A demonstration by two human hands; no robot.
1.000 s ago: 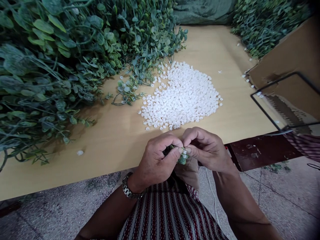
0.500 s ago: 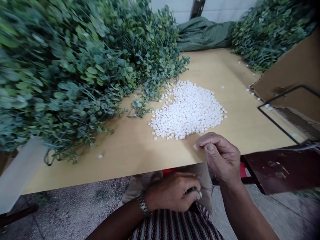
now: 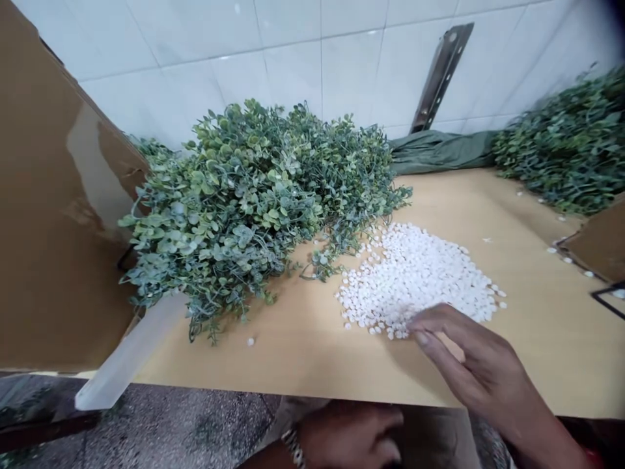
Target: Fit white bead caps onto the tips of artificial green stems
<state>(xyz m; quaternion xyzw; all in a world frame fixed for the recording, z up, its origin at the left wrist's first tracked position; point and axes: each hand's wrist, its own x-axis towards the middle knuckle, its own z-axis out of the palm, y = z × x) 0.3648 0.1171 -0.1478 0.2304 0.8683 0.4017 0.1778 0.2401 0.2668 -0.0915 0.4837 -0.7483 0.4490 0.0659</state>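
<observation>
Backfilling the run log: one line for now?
right hand: at near edge of white pile | left hand: blurred, by table edge | grips: unclear

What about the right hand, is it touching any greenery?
No, the right hand is at the near edge of the white pile, apart from the greenery.

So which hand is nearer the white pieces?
The right hand, at the white pieces; the left hand, wearing a metal band, is short of the table edge.

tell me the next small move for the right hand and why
Probably pinch a white piece from the near edge of the pile: the right hand has its fingertips by that edge, and no piece can be made out between them.
</observation>
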